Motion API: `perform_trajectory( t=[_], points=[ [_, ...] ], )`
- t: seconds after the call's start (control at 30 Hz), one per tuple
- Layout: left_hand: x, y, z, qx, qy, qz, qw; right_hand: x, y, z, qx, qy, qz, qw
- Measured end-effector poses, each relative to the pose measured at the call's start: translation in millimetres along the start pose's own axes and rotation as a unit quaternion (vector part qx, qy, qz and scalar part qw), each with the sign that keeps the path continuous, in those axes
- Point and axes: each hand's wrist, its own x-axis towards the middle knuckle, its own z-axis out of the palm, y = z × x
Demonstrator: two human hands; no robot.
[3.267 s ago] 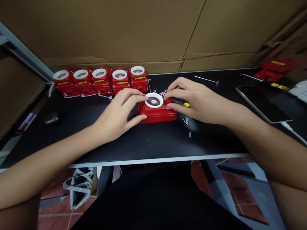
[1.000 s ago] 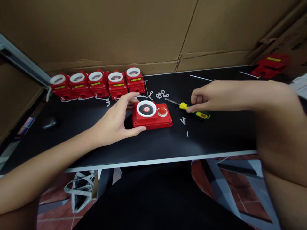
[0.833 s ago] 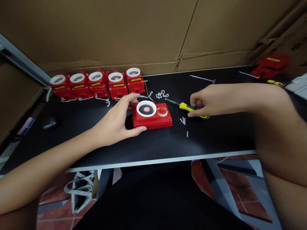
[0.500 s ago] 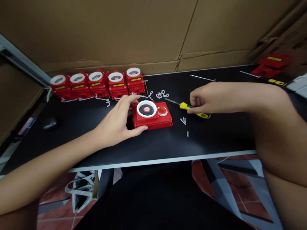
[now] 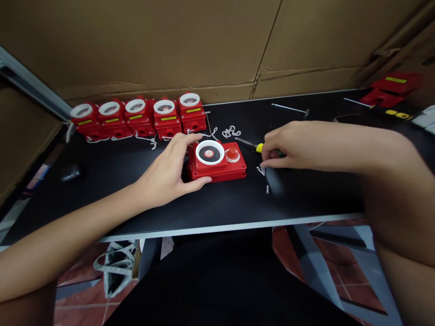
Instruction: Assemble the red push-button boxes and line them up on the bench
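Note:
A red alarm box (image 5: 217,171) with a white-rimmed round sounder and a small red dome lies on the black table. My left hand (image 5: 171,174) grips its left end, thumb along the front side and fingers behind. To the right of the box, my right hand (image 5: 277,147) closes over the handle of a yellow-and-green screwdriver (image 5: 259,148). Its blade points left toward the box, and most of the handle is hidden under the fingers. Several loose screws (image 5: 267,189) lie just below that hand. A coil of white cord (image 5: 231,131) rests behind the box.
A row of several similar red alarm boxes (image 5: 166,120) stands at the back left, white cords before them. A thin metal rod tool (image 5: 288,108) lies at the back. Another screwdriver (image 5: 396,113) and red housings (image 5: 396,86) are far right. A dark mouse-shaped object (image 5: 71,173) sits left.
My right hand has moved slightly left and down, its fingers now wrapped over the screwdriver handle. My left hand keeps its hold on the box, which has barely shifted.

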Motion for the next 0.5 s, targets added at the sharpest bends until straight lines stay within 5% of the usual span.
perform_trajectory(
  t=[0.5],
  points=[
    [-2, 1, -1.3, -0.002, -0.017, -0.025, 1.0, 4, -26, 4, -0.064, -0.018, 0.033, 0.997]
  ],
)
